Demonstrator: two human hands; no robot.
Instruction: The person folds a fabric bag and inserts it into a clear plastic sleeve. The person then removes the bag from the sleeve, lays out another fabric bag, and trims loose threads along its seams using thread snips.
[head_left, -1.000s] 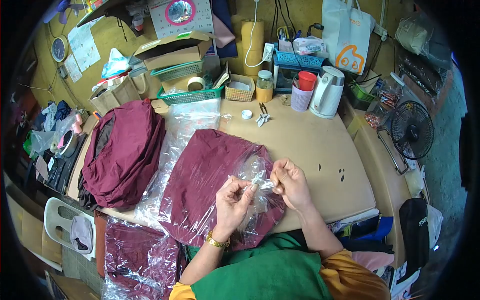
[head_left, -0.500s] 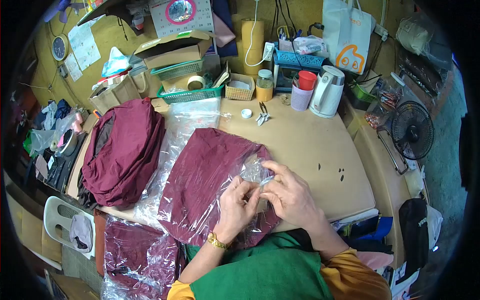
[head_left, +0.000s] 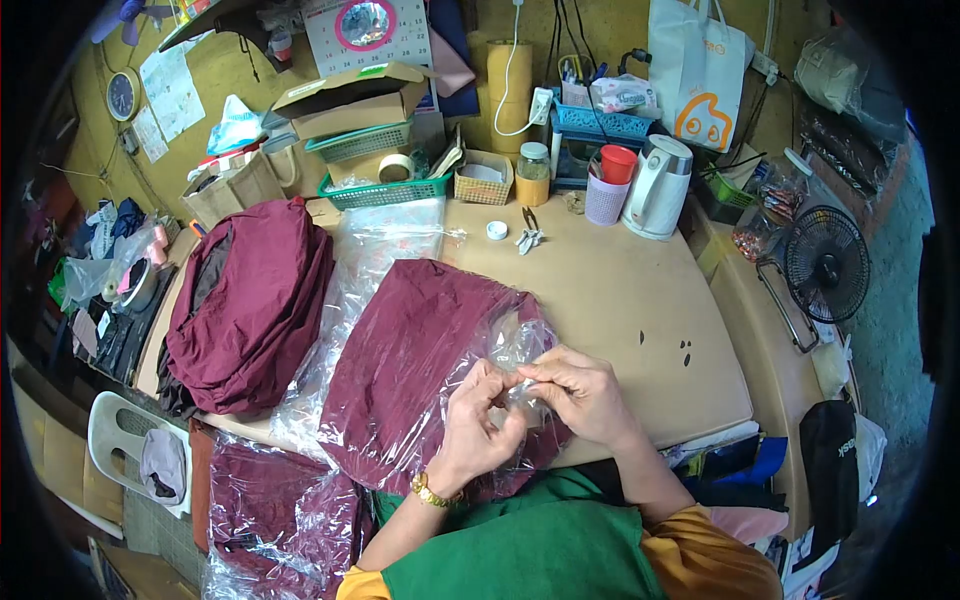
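Note:
Maroon folded fabric (head_left: 400, 350) lies inside a clear plastic bag (head_left: 523, 330) on the table's front part. Over the bag's right side, my left hand (head_left: 478, 425) pinches the gathered plastic between thumb and fingers. My right hand (head_left: 583, 395) is closed on the same plastic, its fingertips close to the left ones. Exactly what lies between the fingertips is too small to make out beyond the film. Left of the bag sits a heap of loose maroon fabric (head_left: 245, 300). Flat clear plastic bags (head_left: 385, 235) lie partly beneath the bagged fabric.
Another plastic-wrapped maroon bundle (head_left: 285, 510) rests below the table's front edge. Pliers (head_left: 529, 235) and a white lid (head_left: 497, 230) lie toward the back. Behind them stand a jar (head_left: 532, 175), a lilac cup (head_left: 605, 200) and a white kettle (head_left: 658, 188). A fan (head_left: 827, 265) is at right.
My right hand has lowered its raised index finger and drawn its fingertips together. The left fingers have shifted slightly up, with the thumb spread lower. The bag stays in place.

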